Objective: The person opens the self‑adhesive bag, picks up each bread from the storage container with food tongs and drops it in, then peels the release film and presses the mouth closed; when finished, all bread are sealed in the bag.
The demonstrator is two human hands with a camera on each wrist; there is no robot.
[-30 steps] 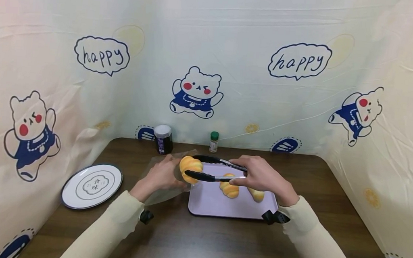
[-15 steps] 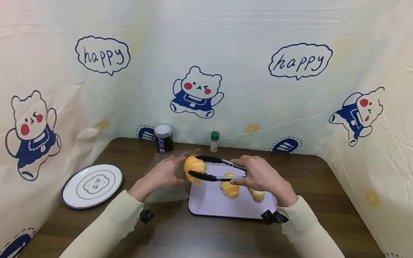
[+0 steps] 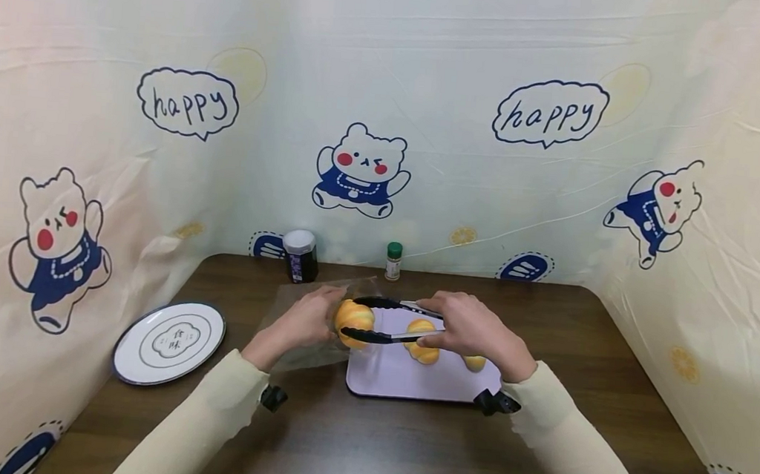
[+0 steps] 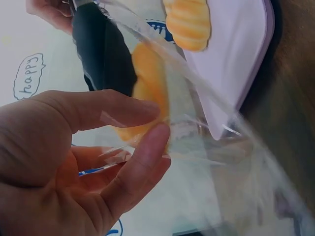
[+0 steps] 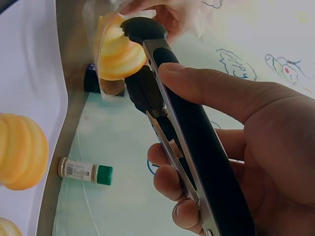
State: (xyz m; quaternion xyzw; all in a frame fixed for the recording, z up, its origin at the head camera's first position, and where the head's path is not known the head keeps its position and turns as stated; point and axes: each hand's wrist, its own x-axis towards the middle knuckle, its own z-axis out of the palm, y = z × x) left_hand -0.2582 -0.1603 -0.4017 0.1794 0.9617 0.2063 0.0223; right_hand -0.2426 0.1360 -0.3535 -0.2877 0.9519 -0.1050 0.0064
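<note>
Slightly lower than half a second ago, the bread roll (image 3: 355,318) has come down in our tongs (image 3: 382,337), which point leftward. Our right grip (image 3: 470,326) holds these tongs; our left grip (image 3: 310,317) pinches the clear bag (image 3: 317,351). Nearer to the left grip, the roll is at the bag's edge.

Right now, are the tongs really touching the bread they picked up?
Touching. The right wrist view shows the tongs with their black tips against the bread roll on opposite sides.
</note>
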